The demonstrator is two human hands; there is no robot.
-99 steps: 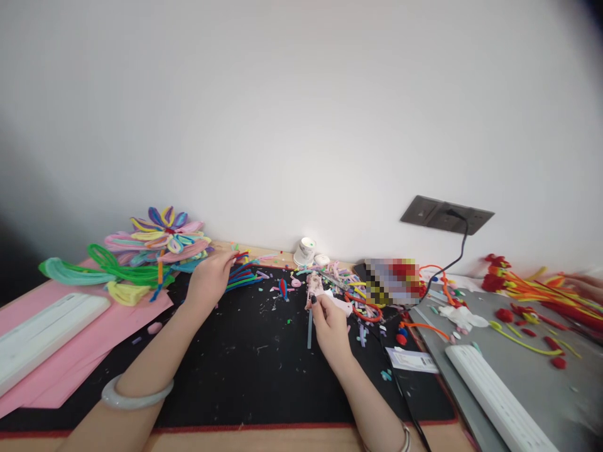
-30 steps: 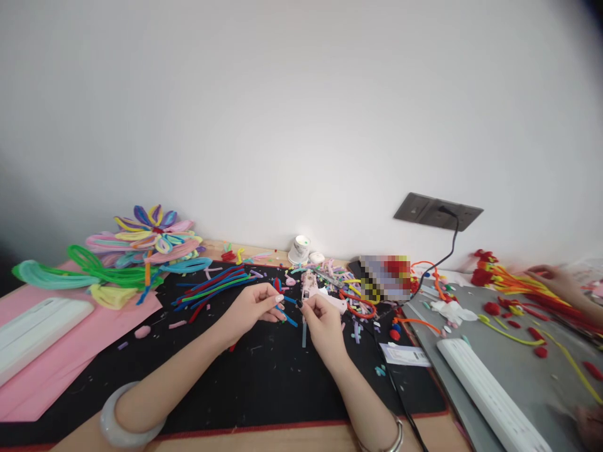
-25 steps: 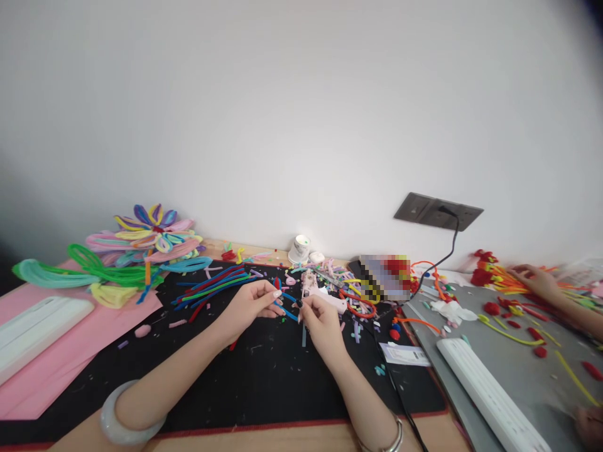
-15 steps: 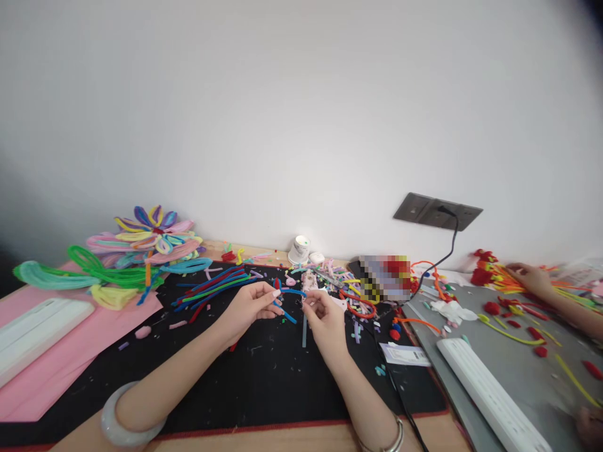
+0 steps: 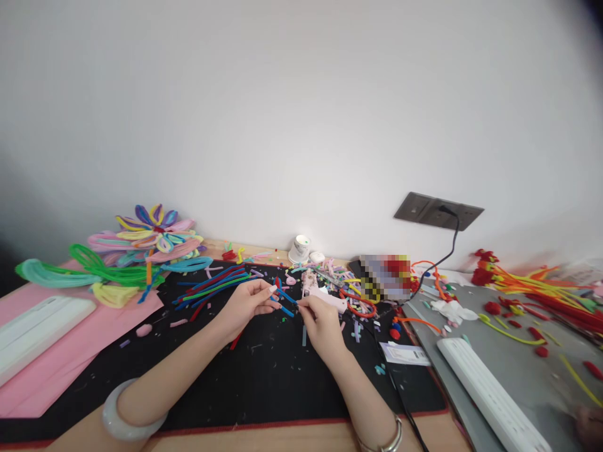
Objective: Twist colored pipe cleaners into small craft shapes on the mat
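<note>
A: We've got a blue pipe cleaner, bent, between our left hand and right hand, above the black mat.

B: Both hands pinch it narrowly, fingertips together! What could trip us up?

A: An uneven tug, we'd judge: the bend kinks, or an end springs loose.

B: Left of it, we see the bundle of red, blue and green pipe cleaners, near enough for a careless wrist to scatter.

A: And what looks like a pink glue gun lies right behind our right hand. If it's hot, and we can't tell, knuckles could burn.

B: Farther back, a paper cup!
</note>
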